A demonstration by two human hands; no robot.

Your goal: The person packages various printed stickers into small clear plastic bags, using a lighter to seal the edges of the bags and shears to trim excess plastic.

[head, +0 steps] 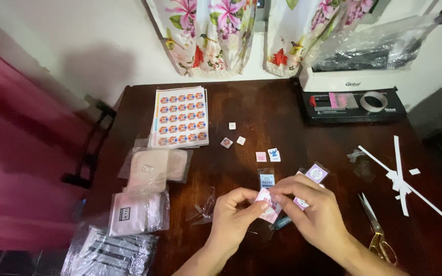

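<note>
Down on the dark wooden table (262,107), seen from the head camera, both hands meet over one small pink-and-white card (270,204). The left hand (234,217) pinches its left edge with thumb and fingertips, and the right hand (315,209) grips its top and right side, so the card sits just above the table's near middle. One sticker sheet (181,116) lies at the far left, atop a stack. Five small loose tags (240,140) are scattered mid-table. Two little packaged cards stand just beyond the hands, one dark (267,179) and one purple-and-white (316,174). One pair of gold-handled scissors (377,232) rests to the right, near white paper strips (400,179). One black-and-white machine (351,94) sits at the far right, one tape roll (373,100) upon it.
</note>
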